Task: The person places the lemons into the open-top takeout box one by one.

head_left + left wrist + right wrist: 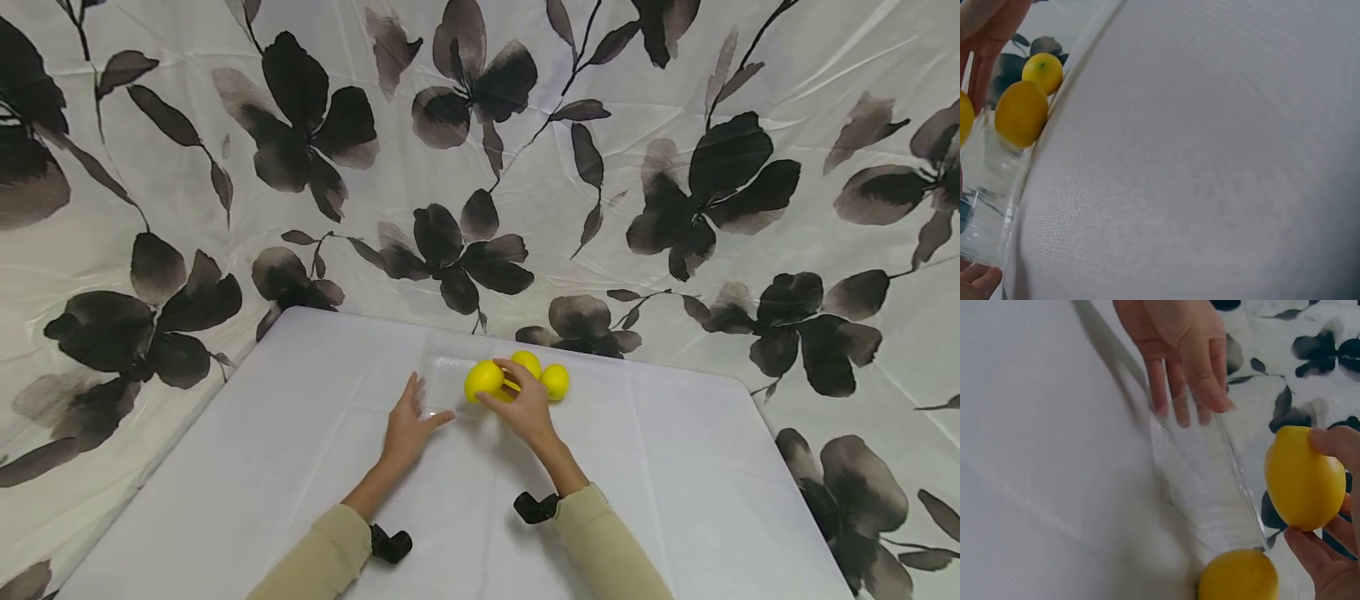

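A yellow lemon (483,381) is pinched between the thumb and fingers of my right hand (527,406), raised at the right part of a clear plastic container (448,367). At the container's left end is my left hand (405,429), its fingers straight along the wall and its thumb spread apart. In the right wrist view, that hand's fingertips (1182,415) show through the clear plastic, and the held lemon (1305,478) is apart from the container. Another lemon (1239,578) lies beside the container's end. Part of one lemon is hidden behind my right hand in the head view.
Two more lemons, one farther back (527,362) and one to the right (555,382), sit beyond my right hand. A white cloth covers the table (697,475). Behind its back edge hangs a floral curtain (585,208).
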Tool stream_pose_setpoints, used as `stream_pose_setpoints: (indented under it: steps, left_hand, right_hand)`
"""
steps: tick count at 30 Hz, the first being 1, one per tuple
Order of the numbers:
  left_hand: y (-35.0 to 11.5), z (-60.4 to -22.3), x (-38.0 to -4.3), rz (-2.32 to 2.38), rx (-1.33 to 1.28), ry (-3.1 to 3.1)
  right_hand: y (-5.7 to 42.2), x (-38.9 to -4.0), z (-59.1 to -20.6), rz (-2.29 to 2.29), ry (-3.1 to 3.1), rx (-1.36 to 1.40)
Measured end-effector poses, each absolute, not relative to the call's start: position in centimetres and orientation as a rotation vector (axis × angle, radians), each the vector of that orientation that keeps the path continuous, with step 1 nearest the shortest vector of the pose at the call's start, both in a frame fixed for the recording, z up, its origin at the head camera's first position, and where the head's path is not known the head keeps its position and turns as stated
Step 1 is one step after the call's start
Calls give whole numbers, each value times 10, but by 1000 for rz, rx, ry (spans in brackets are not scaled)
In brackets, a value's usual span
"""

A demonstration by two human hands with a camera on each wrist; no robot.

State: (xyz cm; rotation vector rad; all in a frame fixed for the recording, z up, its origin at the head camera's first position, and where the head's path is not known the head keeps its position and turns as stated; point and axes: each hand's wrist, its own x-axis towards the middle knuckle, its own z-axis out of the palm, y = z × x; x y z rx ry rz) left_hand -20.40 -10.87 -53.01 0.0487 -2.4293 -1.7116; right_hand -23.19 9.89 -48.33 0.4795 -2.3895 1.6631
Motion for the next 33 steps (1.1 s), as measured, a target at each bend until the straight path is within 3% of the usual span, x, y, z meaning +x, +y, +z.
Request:
stream_pose_setpoints:
  steps: [14,33]
  left_hand:
    - [-107,-531,-202,-1681,20,-2422]
    - [-109,-535,-204,-1711,39,-2406]
  right_hand:
    - [76,-244,-487,1393,-2554,734]
    - [78,-242,-484,1475,-2492,633]
